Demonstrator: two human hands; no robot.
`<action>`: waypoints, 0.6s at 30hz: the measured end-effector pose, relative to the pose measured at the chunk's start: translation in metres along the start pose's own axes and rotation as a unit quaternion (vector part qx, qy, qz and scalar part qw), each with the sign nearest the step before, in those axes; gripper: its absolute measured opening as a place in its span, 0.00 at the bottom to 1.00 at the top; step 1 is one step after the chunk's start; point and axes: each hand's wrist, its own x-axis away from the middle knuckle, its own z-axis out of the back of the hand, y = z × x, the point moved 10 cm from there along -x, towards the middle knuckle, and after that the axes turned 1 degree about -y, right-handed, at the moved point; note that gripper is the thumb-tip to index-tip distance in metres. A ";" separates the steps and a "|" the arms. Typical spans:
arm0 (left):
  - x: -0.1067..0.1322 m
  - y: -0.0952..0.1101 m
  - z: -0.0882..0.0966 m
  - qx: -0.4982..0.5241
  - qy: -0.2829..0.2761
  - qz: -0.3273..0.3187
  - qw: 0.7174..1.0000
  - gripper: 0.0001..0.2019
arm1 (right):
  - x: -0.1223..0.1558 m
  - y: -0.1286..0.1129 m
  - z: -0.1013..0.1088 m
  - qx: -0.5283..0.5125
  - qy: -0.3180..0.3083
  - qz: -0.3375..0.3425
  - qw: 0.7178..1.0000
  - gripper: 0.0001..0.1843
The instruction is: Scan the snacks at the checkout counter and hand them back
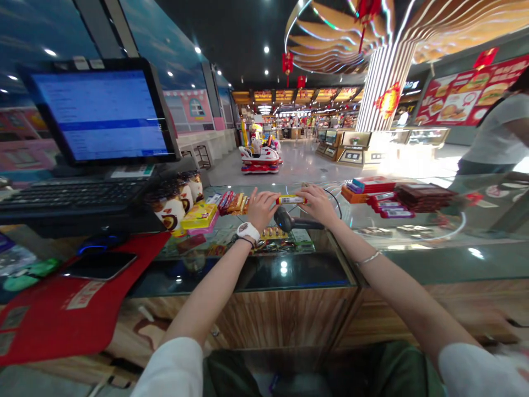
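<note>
My left hand [261, 210] and my right hand [317, 204] pinch a slim wrapped snack bar [291, 199] by its two ends. Its wrapper is yellow and red with a pale label, and it is held level above the glass counter [264, 280]. Just below it lies a black handheld barcode scanner [295, 221] with a cable. Beside my left hand are rows of small wrapped bars [236, 203] in red and orange. To the right of my right hand sit purple-and-red wrapped bars [390, 205] and a stack of dark brown packets [425, 197].
At left stand a monitor [101, 113] and a black keyboard [74, 193]. A phone [101, 266] rests on a red mat [78, 314]. Yellow packs [199, 215] stand near printed cups or packets. A person [496, 129] is beyond the counter at right.
</note>
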 end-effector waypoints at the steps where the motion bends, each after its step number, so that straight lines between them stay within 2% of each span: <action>1: 0.000 0.000 0.000 0.001 0.001 0.001 1.000 0.16 | 0.001 0.001 0.001 -0.001 0.000 0.000 1.000 0.21; 7: 0.002 0.003 -0.001 0.002 0.004 -0.008 1.000 0.16 | 0.002 0.000 0.005 0.002 0.030 0.003 1.000 0.19; 11: 0.001 0.002 -0.001 -0.004 0.002 -0.009 1.000 0.15 | 0.000 -0.001 0.003 0.005 0.027 0.005 1.000 0.20; 18: 0.000 -0.010 -0.001 0.000 0.025 0.004 1.000 0.14 | 0.002 -0.005 0.014 -0.025 -0.009 0.025 0.999 0.35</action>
